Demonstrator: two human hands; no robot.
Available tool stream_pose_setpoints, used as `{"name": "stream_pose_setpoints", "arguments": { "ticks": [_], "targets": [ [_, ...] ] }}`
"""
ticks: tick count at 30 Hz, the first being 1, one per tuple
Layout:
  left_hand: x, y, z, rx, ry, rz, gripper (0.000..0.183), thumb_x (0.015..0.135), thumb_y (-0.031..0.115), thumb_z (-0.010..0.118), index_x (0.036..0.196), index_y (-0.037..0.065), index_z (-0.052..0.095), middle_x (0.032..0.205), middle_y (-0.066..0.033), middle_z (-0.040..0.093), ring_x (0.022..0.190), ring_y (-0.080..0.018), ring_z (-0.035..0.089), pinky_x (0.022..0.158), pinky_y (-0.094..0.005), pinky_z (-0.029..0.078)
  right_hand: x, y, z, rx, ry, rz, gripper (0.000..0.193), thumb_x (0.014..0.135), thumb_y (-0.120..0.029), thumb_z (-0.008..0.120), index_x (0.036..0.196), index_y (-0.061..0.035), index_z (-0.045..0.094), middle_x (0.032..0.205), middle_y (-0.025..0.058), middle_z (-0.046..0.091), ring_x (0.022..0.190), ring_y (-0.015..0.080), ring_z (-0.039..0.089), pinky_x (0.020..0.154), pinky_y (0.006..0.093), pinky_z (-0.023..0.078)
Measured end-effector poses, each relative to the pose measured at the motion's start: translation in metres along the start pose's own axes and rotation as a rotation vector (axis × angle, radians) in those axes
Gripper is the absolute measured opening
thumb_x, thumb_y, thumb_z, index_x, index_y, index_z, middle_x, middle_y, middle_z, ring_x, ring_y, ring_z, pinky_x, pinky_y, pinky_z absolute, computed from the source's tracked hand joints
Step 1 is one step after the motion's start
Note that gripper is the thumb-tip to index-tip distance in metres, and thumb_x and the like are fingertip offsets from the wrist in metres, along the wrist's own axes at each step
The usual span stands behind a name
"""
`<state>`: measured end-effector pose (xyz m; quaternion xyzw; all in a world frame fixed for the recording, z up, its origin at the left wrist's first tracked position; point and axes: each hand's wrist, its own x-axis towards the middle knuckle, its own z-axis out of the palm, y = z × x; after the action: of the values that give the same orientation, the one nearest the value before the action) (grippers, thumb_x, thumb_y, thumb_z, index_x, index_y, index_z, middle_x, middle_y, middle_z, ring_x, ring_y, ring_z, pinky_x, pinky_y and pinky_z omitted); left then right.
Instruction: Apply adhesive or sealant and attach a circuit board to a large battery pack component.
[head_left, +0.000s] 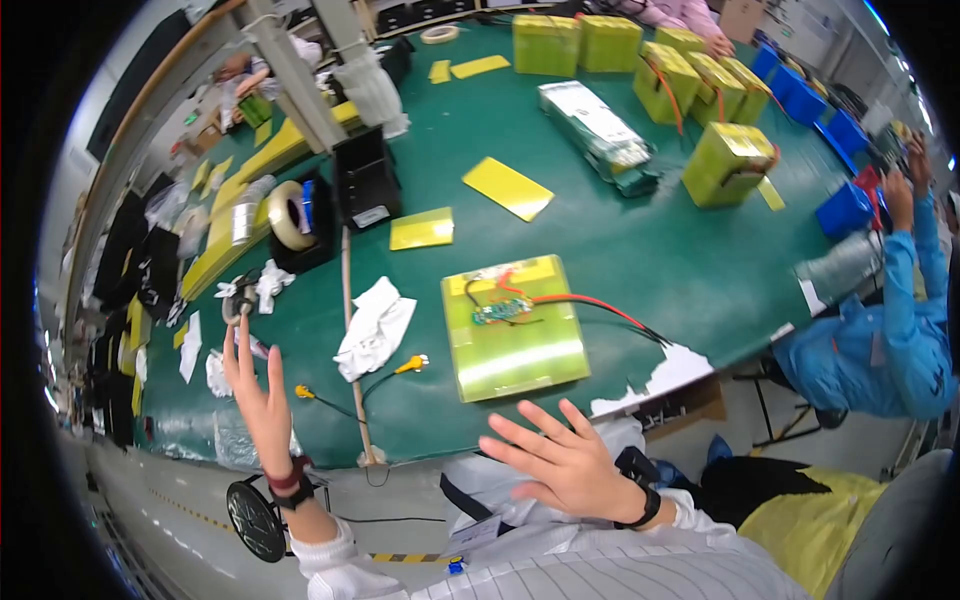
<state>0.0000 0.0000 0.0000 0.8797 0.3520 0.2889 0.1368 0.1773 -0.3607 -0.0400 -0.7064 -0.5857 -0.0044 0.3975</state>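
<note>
A flat yellow-green battery pack [513,328] lies on the green table [650,260] in front of me, with a small circuit board and red and black wires on top. My right hand [560,460] hovers just below the pack's near edge, fingers spread, holding nothing. My left hand [260,395] is raised at the table's left front edge, fingers apart and empty, near a white cloth [375,325] and a cable with yellow connectors [415,363].
Several yellow-green packs [728,162] stand at the far side with a silver-wrapped pack [598,132]. Yellow sheets [507,187], a tape roll [290,213] and a black box [365,180] lie at left. A person in blue [890,330] sits at right.
</note>
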Motion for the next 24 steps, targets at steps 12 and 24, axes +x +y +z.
{"name": "stream_pose_setpoints", "arguments": {
  "ticks": [12,24],
  "targets": [
    [-0.086,0.064,0.002,-0.114,-0.21,0.011,0.061,0.113,0.035,0.035,0.164,0.003,0.023,0.17,-0.016,0.025,0.159,-0.0341,0.018,0.127,-0.0485,0.014,-0.014,0.002,-0.023,-0.225,-0.202,0.002,0.086,0.089,-0.051,0.065,0.161,-0.0153,0.037,0.167,-0.0007,0.035,0.154,0.015,0.032,0.128,0.0412,0.017],
    [-0.15,0.137,0.062,-2.358,-0.188,-0.595,0.049,0.113,0.042,0.038,0.074,0.014,0.036,0.069,0.0022,0.028,0.058,-0.0125,0.023,0.058,-0.0331,0.023,-0.051,0.015,0.029,1.914,0.178,0.311,0.04,0.11,-0.043,0.044,0.102,-0.0062,0.058,0.101,0.0094,0.054,0.093,0.0237,0.057,0.091,0.0379,0.045]
  ]
}}
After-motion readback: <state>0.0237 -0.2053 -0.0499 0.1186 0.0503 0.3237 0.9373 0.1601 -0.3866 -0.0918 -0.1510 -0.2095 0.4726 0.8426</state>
